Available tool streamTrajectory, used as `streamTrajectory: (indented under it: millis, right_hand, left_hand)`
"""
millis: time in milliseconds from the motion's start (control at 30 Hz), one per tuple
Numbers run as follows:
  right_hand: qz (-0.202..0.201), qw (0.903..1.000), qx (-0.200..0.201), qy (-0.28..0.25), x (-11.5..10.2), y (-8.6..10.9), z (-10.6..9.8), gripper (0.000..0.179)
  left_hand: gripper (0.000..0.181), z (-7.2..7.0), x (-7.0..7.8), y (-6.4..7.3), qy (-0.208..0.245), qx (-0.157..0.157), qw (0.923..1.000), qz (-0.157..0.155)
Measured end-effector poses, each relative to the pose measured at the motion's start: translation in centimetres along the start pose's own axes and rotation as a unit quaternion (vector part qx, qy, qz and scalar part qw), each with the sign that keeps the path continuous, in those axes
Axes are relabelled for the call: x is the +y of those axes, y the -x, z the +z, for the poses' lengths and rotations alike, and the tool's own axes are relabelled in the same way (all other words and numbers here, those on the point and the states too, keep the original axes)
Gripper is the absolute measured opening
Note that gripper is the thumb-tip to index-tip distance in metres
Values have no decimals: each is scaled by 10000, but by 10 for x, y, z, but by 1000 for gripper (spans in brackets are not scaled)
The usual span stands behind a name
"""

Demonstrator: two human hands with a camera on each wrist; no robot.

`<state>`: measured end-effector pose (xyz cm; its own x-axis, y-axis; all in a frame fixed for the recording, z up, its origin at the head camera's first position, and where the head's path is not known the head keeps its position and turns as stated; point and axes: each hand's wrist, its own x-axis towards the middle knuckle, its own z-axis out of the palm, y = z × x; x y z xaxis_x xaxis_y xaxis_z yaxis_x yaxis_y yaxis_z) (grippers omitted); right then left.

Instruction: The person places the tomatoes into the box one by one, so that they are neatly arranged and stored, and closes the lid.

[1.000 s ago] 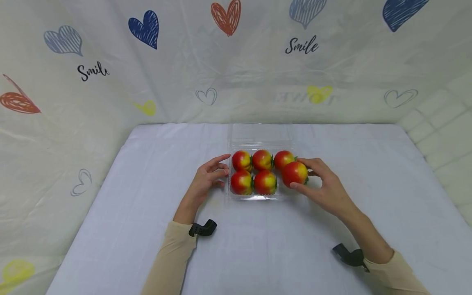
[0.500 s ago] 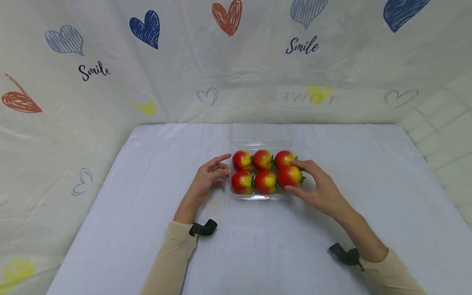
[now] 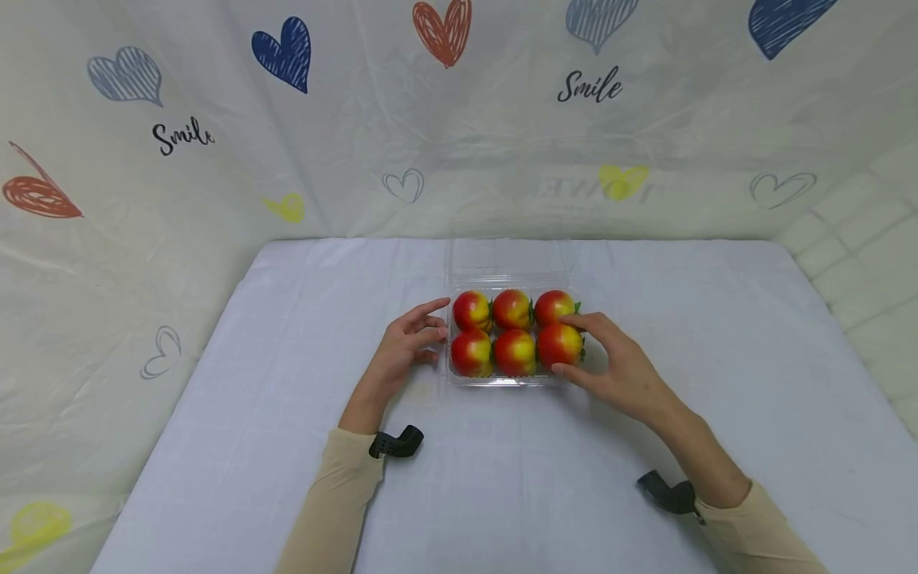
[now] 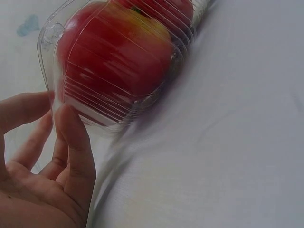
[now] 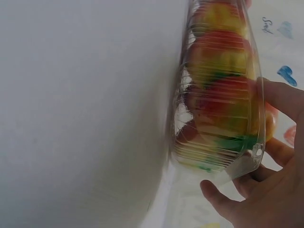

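Note:
A clear plastic box (image 3: 502, 382) holds several red-and-yellow tomatoes in two rows, with small green leaves on their sides. My right hand (image 3: 627, 375) spans the front right tomato (image 3: 559, 345), thumb at its near side and forefinger over its far side, as it sits in its place. In the right wrist view, the fingers reach round the box's corner. My left hand (image 3: 394, 351) is at the box's left end. The left wrist view shows its thumb and a fingertip (image 4: 69, 116) pinching the box's rim (image 4: 46, 71).
The box's clear lid (image 3: 509, 259) stands open behind it. A white cloth (image 3: 473, 494) covers the table. A pale curtain with printed hearts (image 3: 441, 36) hangs behind and at the left. Each wrist wears a black camera (image 3: 398, 441).
My right hand has moved left and slightly down, bringing the tomato into the front right place of the box. The left hand has stayed at the box's left end.

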<state>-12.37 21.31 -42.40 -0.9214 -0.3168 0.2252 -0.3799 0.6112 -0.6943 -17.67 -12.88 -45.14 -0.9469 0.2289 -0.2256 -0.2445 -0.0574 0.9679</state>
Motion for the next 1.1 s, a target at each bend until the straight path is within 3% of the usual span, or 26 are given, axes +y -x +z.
streamTrajectory:
  millis: [167,800,1100]
  right_hand:
    - [-129,9998,-23,114,0,-1,1,67]
    - [219,9980,-501,328,-4,-3,-6,65]
    - [192,9982,-488,292,-3,-2,-6,60]
  left_hand:
    - [46,0,-1,-1,-13,6,10000,-5]
    - [46,0,-2,-3,19,-34,10000,39]
    - [45,0,-2,-2,19,8,10000,-9]
